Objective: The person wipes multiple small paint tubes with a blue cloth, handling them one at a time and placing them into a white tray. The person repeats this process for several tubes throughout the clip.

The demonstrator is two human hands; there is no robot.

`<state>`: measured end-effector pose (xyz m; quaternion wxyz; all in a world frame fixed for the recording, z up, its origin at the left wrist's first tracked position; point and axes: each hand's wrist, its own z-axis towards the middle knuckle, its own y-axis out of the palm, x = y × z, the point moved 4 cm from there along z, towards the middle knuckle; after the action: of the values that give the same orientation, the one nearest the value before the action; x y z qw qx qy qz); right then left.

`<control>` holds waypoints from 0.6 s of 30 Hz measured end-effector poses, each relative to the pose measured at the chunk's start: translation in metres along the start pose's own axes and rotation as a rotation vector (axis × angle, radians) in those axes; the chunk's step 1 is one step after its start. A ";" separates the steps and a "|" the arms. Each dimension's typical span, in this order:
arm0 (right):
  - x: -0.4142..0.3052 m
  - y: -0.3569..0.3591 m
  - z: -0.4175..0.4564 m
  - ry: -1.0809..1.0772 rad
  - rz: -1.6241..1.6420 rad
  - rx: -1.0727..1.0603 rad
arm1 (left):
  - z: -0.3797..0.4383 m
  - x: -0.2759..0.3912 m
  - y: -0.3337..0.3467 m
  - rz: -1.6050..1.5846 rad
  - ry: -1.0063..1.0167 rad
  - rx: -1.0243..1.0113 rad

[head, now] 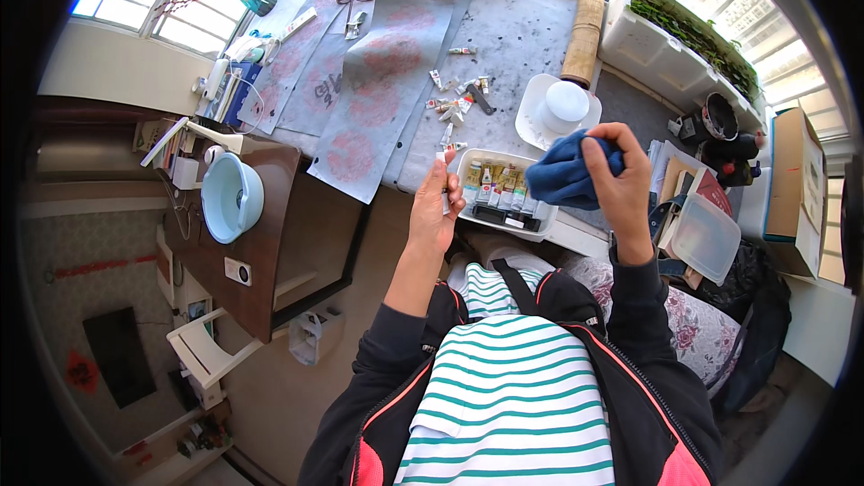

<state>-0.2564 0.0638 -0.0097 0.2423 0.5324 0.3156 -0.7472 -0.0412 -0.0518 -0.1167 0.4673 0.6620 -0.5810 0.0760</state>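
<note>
My left hand (434,206) is closed around a small white paint tube (442,160), whose end shows above my thumb. In my right hand (615,179) I hold a bunched blue cloth (570,169) between thumb and fingers. The cloth hangs over the right end of a white plastic box (472,156) at the table's front edge. Several paint tubes (503,185) and black items (496,216) lie in that box. Beyond my left hand, more small tubes (459,106) are scattered on the spotted table covering (503,27), with a dark grey tool (481,100) among them.
Painted paper sheets (388,67) drape over the front edge on the left. A white bowl (567,102) sits on a white plate (530,115), near a rolled bamboo mat (584,34). At right stand a planter (665,47) and stacked papers (675,175). A blue basin (233,199) stands left.
</note>
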 end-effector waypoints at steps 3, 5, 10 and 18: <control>0.005 -0.030 0.007 -0.011 -0.071 0.132 | 0.018 -0.024 -0.020 0.156 -0.102 -0.186; 0.017 -0.042 0.011 0.033 -0.027 0.191 | 0.027 -0.044 -0.025 0.235 -0.091 -0.101; 0.028 -0.042 0.006 0.062 -0.002 0.167 | 0.061 -0.077 -0.045 0.395 -0.092 0.072; 0.044 -0.042 0.007 0.110 0.018 0.173 | 0.107 -0.120 -0.056 1.312 0.216 -0.018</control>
<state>-0.3038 0.0866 -0.0409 0.1846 0.5942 0.2580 -0.7391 -0.0796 -0.0501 -0.2829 0.3854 0.1558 -0.8139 0.4059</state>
